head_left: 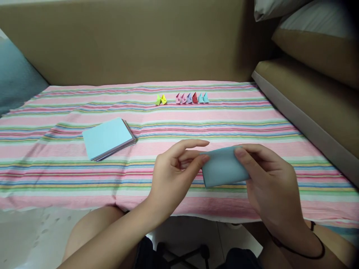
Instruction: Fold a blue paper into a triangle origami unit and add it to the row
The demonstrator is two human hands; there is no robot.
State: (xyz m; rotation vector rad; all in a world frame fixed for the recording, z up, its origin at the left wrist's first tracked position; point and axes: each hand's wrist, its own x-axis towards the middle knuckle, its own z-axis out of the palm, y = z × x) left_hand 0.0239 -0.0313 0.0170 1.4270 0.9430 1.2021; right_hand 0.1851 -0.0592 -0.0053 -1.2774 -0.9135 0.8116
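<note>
A folded sheet of light blue paper is held in the air between my two hands, above the front part of the striped cloth. My left hand pinches its upper left corner between thumb and fingers, with the index finger stretched out above the edge. On the other side, my right hand grips the upper right part, thumb on the near face and fingers behind. The paper's far side is hidden from me. To the left lies a stack of coloured paper with a light blue sheet on top.
Toward the back of the striped cloth stand small folded paper figures: two yellowish ones, then a row with pink, purple, a red one and light blue. A brown backrest rises behind. Cushions are piled at the right.
</note>
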